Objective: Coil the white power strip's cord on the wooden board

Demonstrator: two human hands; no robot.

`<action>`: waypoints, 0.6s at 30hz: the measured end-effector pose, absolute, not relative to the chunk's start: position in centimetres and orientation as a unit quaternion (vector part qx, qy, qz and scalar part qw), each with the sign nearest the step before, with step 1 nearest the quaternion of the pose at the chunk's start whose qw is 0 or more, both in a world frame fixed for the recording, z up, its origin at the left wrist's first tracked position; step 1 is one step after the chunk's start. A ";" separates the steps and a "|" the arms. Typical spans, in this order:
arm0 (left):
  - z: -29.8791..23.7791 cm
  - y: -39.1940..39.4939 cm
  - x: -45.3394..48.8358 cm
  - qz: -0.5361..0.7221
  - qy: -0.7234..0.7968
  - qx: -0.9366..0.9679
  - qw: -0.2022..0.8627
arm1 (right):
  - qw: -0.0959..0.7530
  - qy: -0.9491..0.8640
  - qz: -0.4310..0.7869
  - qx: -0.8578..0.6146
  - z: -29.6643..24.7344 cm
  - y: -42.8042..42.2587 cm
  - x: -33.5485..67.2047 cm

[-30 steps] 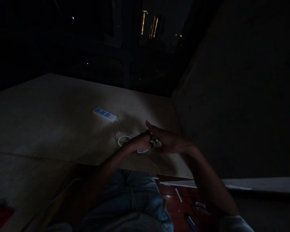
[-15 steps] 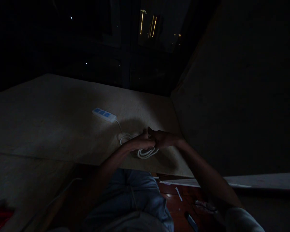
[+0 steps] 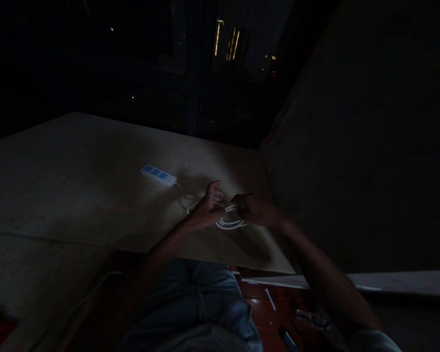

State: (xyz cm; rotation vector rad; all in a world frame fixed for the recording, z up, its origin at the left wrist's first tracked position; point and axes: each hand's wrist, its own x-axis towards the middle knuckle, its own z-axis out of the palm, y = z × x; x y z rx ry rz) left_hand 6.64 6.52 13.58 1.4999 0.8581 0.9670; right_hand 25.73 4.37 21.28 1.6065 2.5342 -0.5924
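Observation:
A white power strip [image 3: 158, 176] with blue socket faces lies on the pale surface, ahead and to the left of my hands. Its white cord [image 3: 230, 226] runs from the right end of the strip to my hands, where it is gathered in loops. My left hand [image 3: 209, 209] is curled around part of the loops, its upper fingers raised and slightly apart. My right hand [image 3: 255, 210] grips the other side of the coil, fingers bent over it. Short cord strands show between the hands. Dim light hides exactly how the fingers meet the cord.
The pale tabletop-like surface [image 3: 77, 186] meets a dark wall [image 3: 359, 146] at right and dark window panes [image 3: 242, 49] behind. Below are my legs in jeans [image 3: 201, 298], a reddish floor [image 3: 260, 318] with a dark phone-like object [image 3: 289, 338], and a red item [image 3: 0, 330] at lower left.
My hands were pressed together over the cord and have moved apart. The left hand's fingers have loosened and lifted; cord strands now show between the hands. The power strip stays put.

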 end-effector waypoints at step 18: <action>8.6 9.5 2.5 0.308 0.436 0.820 0.205 | -0.311 0.649 -0.412 0.560 23.2 3.2 31.6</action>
